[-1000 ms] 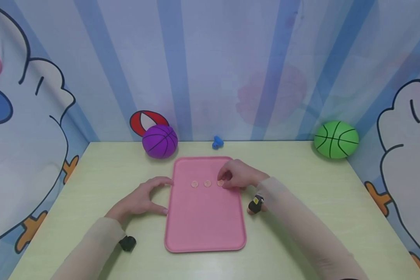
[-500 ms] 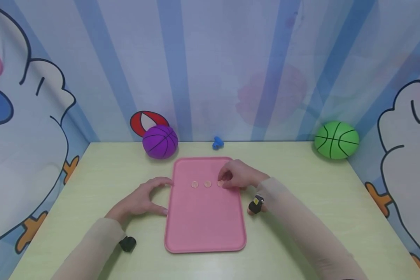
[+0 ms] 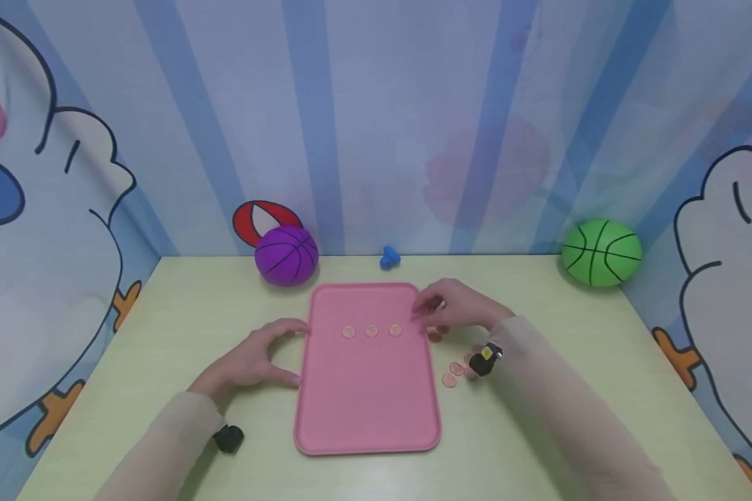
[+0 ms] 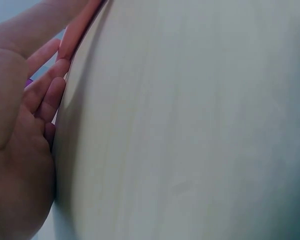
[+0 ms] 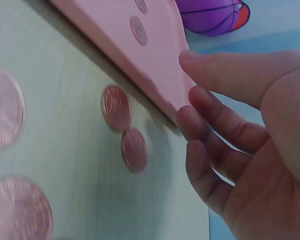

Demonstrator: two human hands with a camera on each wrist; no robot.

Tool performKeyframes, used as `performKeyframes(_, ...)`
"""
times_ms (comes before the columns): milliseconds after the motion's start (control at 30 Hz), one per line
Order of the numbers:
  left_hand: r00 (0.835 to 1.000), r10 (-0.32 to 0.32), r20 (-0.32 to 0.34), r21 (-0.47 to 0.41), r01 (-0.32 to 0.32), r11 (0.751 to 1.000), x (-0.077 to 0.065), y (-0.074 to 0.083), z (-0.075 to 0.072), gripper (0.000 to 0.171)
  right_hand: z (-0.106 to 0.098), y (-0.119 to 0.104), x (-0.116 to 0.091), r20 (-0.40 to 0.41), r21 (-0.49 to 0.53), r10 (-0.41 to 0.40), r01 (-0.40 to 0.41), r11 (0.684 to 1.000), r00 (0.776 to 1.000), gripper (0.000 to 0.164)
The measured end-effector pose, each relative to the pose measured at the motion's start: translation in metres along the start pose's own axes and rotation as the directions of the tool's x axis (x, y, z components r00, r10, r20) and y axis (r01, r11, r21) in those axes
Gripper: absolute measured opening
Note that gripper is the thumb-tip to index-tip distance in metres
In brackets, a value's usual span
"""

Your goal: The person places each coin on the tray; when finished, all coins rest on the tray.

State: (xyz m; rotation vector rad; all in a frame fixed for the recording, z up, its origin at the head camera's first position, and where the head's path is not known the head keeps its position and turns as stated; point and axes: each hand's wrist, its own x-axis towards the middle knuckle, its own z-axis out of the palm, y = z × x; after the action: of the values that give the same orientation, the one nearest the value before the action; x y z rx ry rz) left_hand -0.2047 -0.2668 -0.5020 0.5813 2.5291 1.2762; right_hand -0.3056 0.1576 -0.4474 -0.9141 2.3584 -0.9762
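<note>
A pink tray (image 3: 366,400) lies on the table, with three copper coins (image 3: 372,331) spaced in a row across its upper part. My left hand (image 3: 251,356) rests beside its left side, thumb and a finger spread and touching the rim. Over the tray's right rim hovers my right hand (image 3: 460,304), its fingers loosely bent. In the right wrist view its thumb and fingertips are apart with nothing between them. Loose coins (image 5: 116,108) lie on the table under that hand. Several more coins (image 3: 456,369) sit near the right wrist, partly hidden by the wrist camera.
At the back of the table stand a purple ball (image 3: 286,255) on the left and a green ball (image 3: 601,253) on the right. Between them lies a small blue object (image 3: 390,258). A patterned cloth backdrop (image 3: 376,125) rises behind the table.
My right hand has let go of the rightmost coin in the row and moved right to the tray's rim, uncovering coins on the table. The left hand has stayed put.
</note>
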Motion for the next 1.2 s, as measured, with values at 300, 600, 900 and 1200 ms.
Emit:
performKeyframes(300, 1.0, -0.007, -0.004, -0.001, 0.007, 1.0, -0.001, 0.0, 0.0, 0.094, -0.016, 0.018, -0.021, 0.022, -0.005, 0.013, -0.013, 1.0, 1.0, 0.02)
performKeyframes(600, 1.0, -0.019, -0.005, 0.01, 0.019, 1.0, -0.002, 0.0, 0.001, 0.094, -0.017, 0.041, -0.024, 0.01, 0.008, 0.057, -0.057, 0.998, 0.998, 0.024)
performKeyframes(900, 1.0, -0.008, -0.004, 0.004, 0.008, 1.0, -0.001, 0.001, 0.001, 0.095, -0.016, 0.045, -0.024, 0.033, 0.041, 0.065, -0.066, 0.997, 0.997, 0.026)
performKeyframes(1200, 1.0, -0.015, 0.002, 0.008, 0.015, 1.0, 0.0, 0.002, 0.0, 0.094, -0.011, 0.041, -0.028, 0.02, 0.025, 0.055, -0.056, 0.998, 0.998, 0.025)
